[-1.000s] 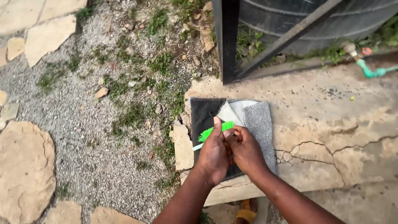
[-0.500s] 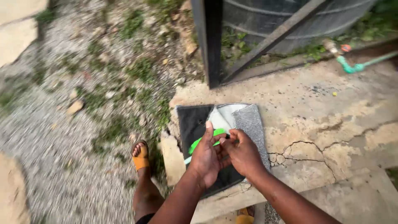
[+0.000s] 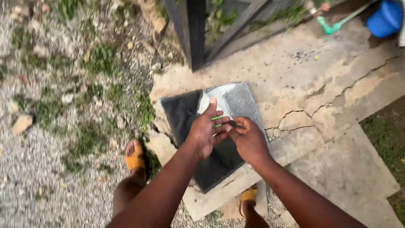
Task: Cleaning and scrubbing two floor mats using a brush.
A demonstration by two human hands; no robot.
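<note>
My left hand [image 3: 205, 131] is closed around a bright green brush [image 3: 218, 120], of which only a few green bristles show between the fingers. My right hand [image 3: 249, 139] meets it from the right, with its fingertips pinching at the brush. Both hands hover over a folded dark grey mat [image 3: 185, 110] whose corner is turned back to show a pale underside. The mat lies at the corner of a cracked concrete slab [image 3: 320, 80].
My feet in orange sandals [image 3: 135, 158] stand at the slab's edge, one on gravel with grass tufts [image 3: 63, 126]. A black metal frame post [image 3: 190, 29] rises behind the mat. A green pipe fitting [image 3: 331, 26] and a blue container [image 3: 386, 19] are at top right.
The view has swung and tilted, bringing the blue container and both feet into sight. My left hand has closed further over the brush, hiding most of it. The hands stay together over the mat.
</note>
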